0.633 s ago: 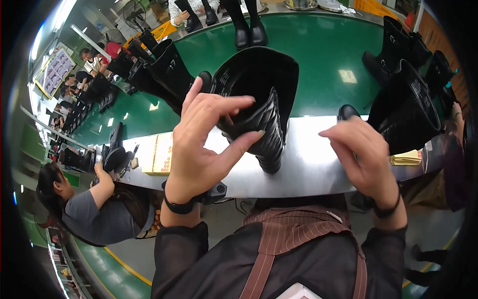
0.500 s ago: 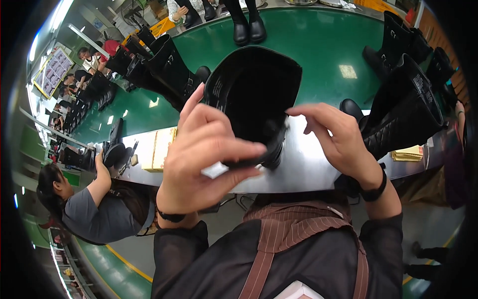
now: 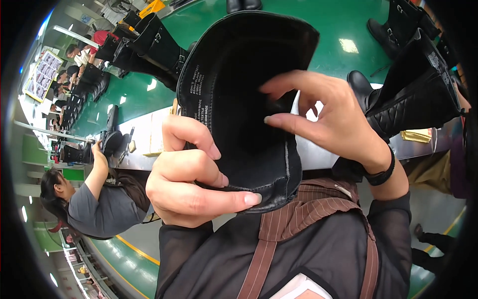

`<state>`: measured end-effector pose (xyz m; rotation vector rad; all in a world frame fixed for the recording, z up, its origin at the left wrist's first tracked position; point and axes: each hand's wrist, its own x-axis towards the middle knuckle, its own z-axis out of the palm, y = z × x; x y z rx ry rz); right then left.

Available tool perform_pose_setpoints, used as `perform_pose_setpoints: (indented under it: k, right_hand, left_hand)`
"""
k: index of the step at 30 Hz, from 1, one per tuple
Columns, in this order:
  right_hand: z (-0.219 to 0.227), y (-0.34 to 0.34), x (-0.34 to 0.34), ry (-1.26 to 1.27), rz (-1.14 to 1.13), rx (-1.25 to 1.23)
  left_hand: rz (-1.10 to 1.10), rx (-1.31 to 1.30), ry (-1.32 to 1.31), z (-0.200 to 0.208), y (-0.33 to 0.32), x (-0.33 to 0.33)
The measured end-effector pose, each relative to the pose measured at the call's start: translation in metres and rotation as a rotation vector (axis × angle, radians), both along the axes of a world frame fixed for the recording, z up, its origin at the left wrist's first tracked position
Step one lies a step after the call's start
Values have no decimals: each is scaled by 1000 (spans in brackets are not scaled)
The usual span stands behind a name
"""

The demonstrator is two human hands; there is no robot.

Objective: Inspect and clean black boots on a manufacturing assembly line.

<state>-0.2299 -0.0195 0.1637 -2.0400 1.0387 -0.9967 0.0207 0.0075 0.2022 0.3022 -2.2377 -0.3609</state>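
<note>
A tall black boot tips its wide shaft opening toward me, showing the dark lining with pale print along the left inner side. My left hand is closed on the near rim, fingers curled inside and the thumb lying along the edge. Over the opening's right side reaches my right hand, its thumb and fingers apart, with nothing visible between them. The foot of this boot is hidden behind its shaft.
More black boots stand or lean on the green table at right and left. Yellow-white boxes sit left, a yellow paper stack right. A co-worker handles a boot at left.
The boot's opening has come closer to me and tilted further toward me. My left hand has closed on its near rim; my right hand has moved left over the opening.
</note>
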Motion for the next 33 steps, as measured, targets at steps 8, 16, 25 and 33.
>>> perform_pose_setpoints:
  k: [8,16,25,33]
  right_hand:
    - [0,-8,14,-69,154,-376]
    - [-1,-22,-11,-117,207,-295]
    - [-27,-42,-32,-273,79,-125]
    - [-89,-40,-45,-170,-90,120]
  left_hand:
    - [-61,-40,63,-6,-8,-7]
    - [-167,-118,-115,4,-13,-3]
    - [-378,-206,33,-3,-21,-23]
    - [522,-52,264,-46,-27,-26]
